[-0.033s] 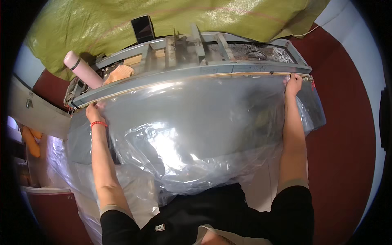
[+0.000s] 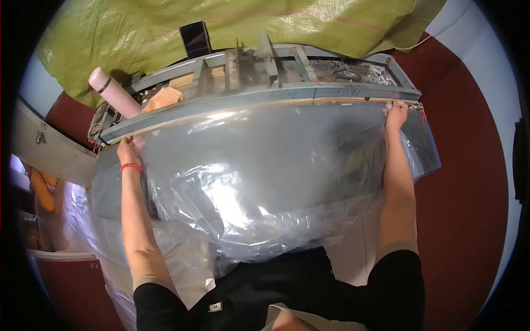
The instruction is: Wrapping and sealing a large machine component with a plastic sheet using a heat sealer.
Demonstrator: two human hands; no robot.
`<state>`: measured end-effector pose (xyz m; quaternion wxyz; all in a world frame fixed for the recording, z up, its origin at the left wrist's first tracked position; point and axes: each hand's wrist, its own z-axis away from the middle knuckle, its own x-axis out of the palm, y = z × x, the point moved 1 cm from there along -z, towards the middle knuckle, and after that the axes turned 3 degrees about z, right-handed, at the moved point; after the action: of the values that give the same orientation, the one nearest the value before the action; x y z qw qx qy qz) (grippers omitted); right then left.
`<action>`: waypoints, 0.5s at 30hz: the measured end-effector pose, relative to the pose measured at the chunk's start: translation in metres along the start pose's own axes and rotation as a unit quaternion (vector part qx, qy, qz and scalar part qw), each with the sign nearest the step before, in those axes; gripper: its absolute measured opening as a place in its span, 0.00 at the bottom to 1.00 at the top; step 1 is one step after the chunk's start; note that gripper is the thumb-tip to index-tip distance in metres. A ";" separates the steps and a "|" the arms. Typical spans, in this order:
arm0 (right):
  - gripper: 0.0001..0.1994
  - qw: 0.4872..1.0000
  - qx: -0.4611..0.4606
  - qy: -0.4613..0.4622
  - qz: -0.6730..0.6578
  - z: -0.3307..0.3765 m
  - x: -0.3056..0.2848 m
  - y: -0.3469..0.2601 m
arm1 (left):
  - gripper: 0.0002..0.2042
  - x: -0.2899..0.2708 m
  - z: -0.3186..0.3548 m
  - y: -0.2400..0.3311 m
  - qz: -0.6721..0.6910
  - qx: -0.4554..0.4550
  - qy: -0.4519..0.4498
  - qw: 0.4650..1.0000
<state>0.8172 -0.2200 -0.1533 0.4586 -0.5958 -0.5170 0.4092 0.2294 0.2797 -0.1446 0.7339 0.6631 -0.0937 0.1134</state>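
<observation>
Clear plastic film (image 2: pixel 276 154) is spread between the two hands, its near part bunched in glossy folds close to the black shirt (image 2: pixel 276 278), its far edge drawn up to the fingertips. A grey surface (image 2: pixel 107 193) is seen outside the left forearm, where it is not hidden by the arm. A red beaded bracelet (image 2: pixel 131 167) is worn just behind the left hand (image 2: pixel 126 148), whose fingers appear pinched on the film near its far left corner. By the right hand (image 2: pixel 396 114) the far right part is gripped likewise, thumb and fingers closed.

Very light, limp and slippery handling is to be expected; the sheet is likely easily creased or stretched, so it is best held by both far corners, evenly tensioned.

Just beyond the fingertips, a yellowish strip (image 2: pixel 309 101) is carried along a grey metal frame (image 2: pixel 309 92). Past the left hand, a pink flask (image 2: pixel 117 95) and an orange cloth (image 2: pixel 164 99) are set; farther, between the hands, a black phone (image 2: pixel 196 39) is propped before a yellow-green woven sheet (image 2: pixel 287 22).

Compared with the earlier frame, hardly anything is changed: the left wrist is slightly shifted, while both grips and the film's folds are kept.
</observation>
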 end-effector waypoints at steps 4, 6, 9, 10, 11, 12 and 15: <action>0.09 0.991 0.008 -0.133 0.000 -0.005 -0.019 -0.016 | 0.25 -0.016 0.023 0.036 -0.450 -0.006 -0.076 0.890; 0.11 0.937 -0.213 -0.204 0.186 -0.009 -0.038 -0.028 | 0.23 -0.013 0.047 0.045 -0.394 0.005 -0.120 0.911; 0.11 0.937 -0.236 -0.074 0.245 -0.015 -0.111 -0.051 | 0.11 0.009 0.097 0.040 -0.331 0.065 -0.221 0.915; 0.10 0.928 -0.218 0.005 0.301 -0.013 -0.134 -0.059 | 0.08 0.016 0.118 0.039 -0.276 0.054 -0.272 0.920; 0.09 0.912 -0.170 0.089 0.363 -0.007 -0.154 -0.066 | 0.07 0.020 0.141 0.039 -0.250 0.008 -0.314 0.916; 0.10 0.860 -0.198 0.139 0.449 0.001 -0.165 -0.078 | 0.07 0.029 0.164 0.036 -0.227 0.020 -0.318 0.920; 0.12 0.845 -0.333 0.174 0.380 0.047 -0.142 -0.125 | 0.08 0.047 0.225 0.046 -0.145 -0.001 -0.394 0.908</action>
<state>0.7236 -0.3498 -0.0412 0.1239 -0.9240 -0.2669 0.2440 0.2634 0.0620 -0.0641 0.6465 0.6590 -0.2785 -0.2649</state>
